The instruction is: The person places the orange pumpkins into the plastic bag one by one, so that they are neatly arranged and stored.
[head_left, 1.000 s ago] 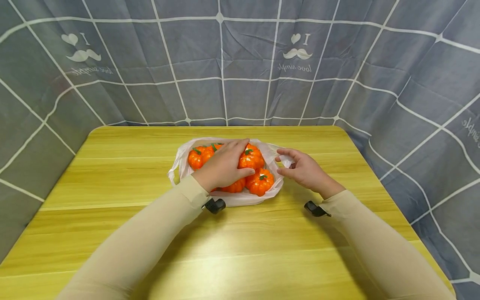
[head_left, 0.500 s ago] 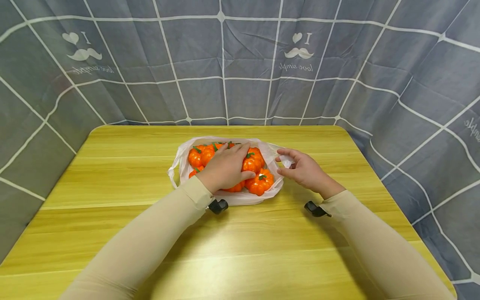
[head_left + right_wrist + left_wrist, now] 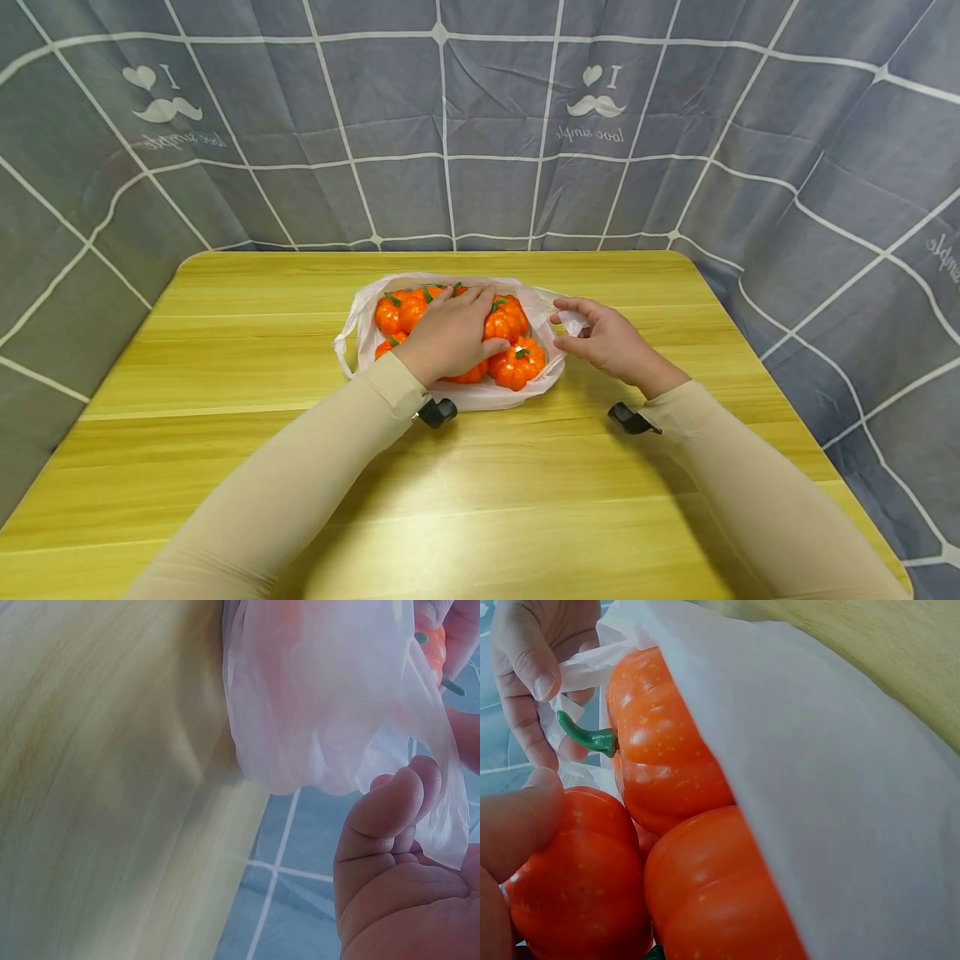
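Note:
A white plastic bag (image 3: 491,401) lies wide on the table, filled with several small, glossy orange pumpkins (image 3: 519,365) with green stems. My left hand (image 3: 448,332) rests across the pumpkins, fingers extended and thumb spread to the right. In the left wrist view its thumb (image 3: 514,825) touches one pumpkin (image 3: 585,877); the other fingers are out of that view. At the bag's right side, my right hand (image 3: 611,340) holds a bag handle (image 3: 574,322) between thumb and fingers. The right wrist view shows this handle hanging past the curled fingers.
The wooden table (image 3: 480,492) extends around the bag on all sides. A grey curtain (image 3: 487,125) with white grid lines hangs behind and to both sides. The bag's other handle (image 3: 342,350) sticks out loosely at its left end.
My left hand has shifted slightly to the right and nearer, showing more pumpkins at its left and far side. The pumpkin by its fingertips has tilted. My right hand has stayed put.

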Motion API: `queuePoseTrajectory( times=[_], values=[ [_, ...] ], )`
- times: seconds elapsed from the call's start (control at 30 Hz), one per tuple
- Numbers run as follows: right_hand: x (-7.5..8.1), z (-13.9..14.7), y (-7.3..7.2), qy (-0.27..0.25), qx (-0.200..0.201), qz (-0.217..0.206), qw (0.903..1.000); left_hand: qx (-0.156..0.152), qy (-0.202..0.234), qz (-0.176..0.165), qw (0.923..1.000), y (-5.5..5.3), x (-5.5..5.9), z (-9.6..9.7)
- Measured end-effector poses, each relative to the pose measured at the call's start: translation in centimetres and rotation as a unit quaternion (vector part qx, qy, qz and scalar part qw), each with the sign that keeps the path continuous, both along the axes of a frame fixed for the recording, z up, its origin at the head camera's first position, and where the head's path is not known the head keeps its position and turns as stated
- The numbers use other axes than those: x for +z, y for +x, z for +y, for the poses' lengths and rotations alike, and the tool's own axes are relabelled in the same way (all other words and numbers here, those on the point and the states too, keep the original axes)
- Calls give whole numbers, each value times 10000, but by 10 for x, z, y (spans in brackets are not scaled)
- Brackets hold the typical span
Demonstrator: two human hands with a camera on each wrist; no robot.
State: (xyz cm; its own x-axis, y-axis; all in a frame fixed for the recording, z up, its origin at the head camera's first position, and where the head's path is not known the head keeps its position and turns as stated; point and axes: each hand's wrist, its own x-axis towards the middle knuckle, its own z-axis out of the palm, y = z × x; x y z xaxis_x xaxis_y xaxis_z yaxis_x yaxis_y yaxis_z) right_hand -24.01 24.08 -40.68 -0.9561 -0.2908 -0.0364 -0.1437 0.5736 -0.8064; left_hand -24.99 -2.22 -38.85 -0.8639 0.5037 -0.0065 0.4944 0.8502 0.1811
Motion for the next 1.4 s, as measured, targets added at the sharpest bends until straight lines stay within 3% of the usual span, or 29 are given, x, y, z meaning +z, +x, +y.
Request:
queuePoseTrajectory(
  times=[0.93,1.4],
  values=[
    [-3,1,-1,-32,18,-94,9999,169,25,-61,9998,-1,0,2],
    [-6,1,0,-97,10,-105,9999,91,9,-48,9999,0,-1,2]
  ],
)
